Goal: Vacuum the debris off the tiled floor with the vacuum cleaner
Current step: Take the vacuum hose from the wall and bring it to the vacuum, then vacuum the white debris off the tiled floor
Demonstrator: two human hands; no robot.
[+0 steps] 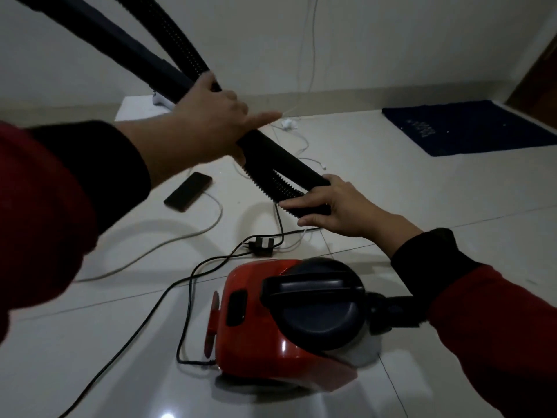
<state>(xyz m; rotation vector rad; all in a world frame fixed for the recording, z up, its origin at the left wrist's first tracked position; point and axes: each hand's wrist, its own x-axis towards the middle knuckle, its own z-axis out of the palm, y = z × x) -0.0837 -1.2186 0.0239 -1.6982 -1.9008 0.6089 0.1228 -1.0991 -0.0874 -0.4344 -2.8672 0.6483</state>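
The upper ends of the rigid black tube (126,52) and the ribbed hose (177,40) are cut off at the top edge, so where they lead cannot be told. The front of the red vacuum cleaner (289,321) is hidden behind the right sleeve (482,312). No debris can be made out on the tiled floor (422,200). No container is seen. The tube and hose are gripped together by the left hand (208,125), index finger extended. Their lower ends are held by the right hand (334,206), fingers curled beneath. The vacuum cleaner is seen on the floor below the hands, its black power cord (187,297) trailing to a plug (262,245). A phone (188,192) and a white cable (168,242) lie nearby; a dark blue mat (470,128) lies by the wall
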